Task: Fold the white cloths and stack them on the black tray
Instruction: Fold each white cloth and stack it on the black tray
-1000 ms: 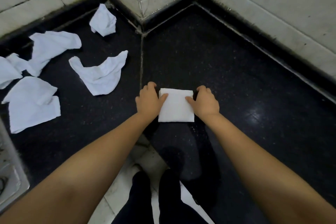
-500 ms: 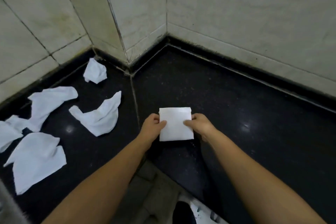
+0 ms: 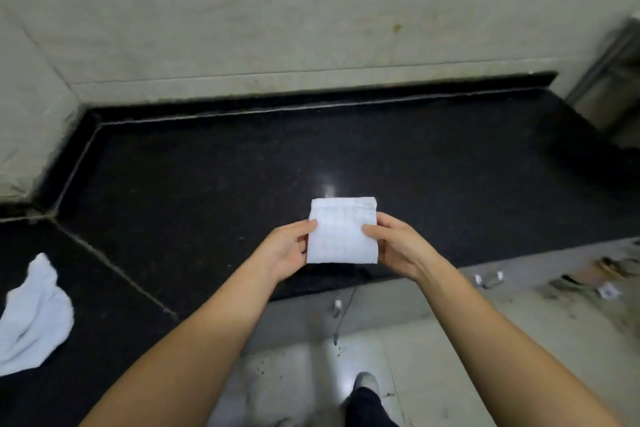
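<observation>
head view: both hands, left hand [image 3: 289,248] and right hand [image 3: 398,246], are pinching the folded cloth [image 3: 341,230] above the black desk [image 3: 207,166]; next, i think, is carrying it to the tray, not visible.

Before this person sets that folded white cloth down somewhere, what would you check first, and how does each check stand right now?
1. Folded cloth is a neat square: ok.
2. Left hand grips its left edge: ok.
3. Right hand grips its right edge: ok.
4. Black tray in sight to place it on: not ok, none visible.
5. Black counter ahead is bare: ok.
6. All cloths folded: not ok, a crumpled cloth lies at left.
</observation>
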### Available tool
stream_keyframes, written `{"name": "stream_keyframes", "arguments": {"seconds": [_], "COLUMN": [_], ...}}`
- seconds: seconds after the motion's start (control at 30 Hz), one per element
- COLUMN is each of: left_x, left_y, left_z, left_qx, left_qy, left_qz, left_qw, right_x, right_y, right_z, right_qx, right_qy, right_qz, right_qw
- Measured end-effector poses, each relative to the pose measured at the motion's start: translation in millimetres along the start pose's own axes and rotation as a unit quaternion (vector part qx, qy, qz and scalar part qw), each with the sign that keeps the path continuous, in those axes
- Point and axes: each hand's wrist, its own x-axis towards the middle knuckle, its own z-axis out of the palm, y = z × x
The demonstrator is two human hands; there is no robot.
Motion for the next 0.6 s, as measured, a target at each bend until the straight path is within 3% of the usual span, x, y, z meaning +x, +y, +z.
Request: {"name": "stream_keyframes", "arguments": {"seconds": [0.3,0.6], "left_x": [32.5,33.8], "left_y": [-113.1,-253.6], "left_z": [233.6,480.0], "left_qx": [0.160,0.217], "left_qy": [-0.161,-0.238], "left_qz": [-0.081,-0.083], "left_qw": [0.971,0.943], "right_x": [-143.1,-266.9], "right_y": [10.4,-1.4], "right_z": [-216.9,-454.2], "right_qx": [0.098,0.115], "right_qy": [0.227,0.354], "right_qz": [-0.082,-0.103], "right_qw": [0.965,0.922]}}
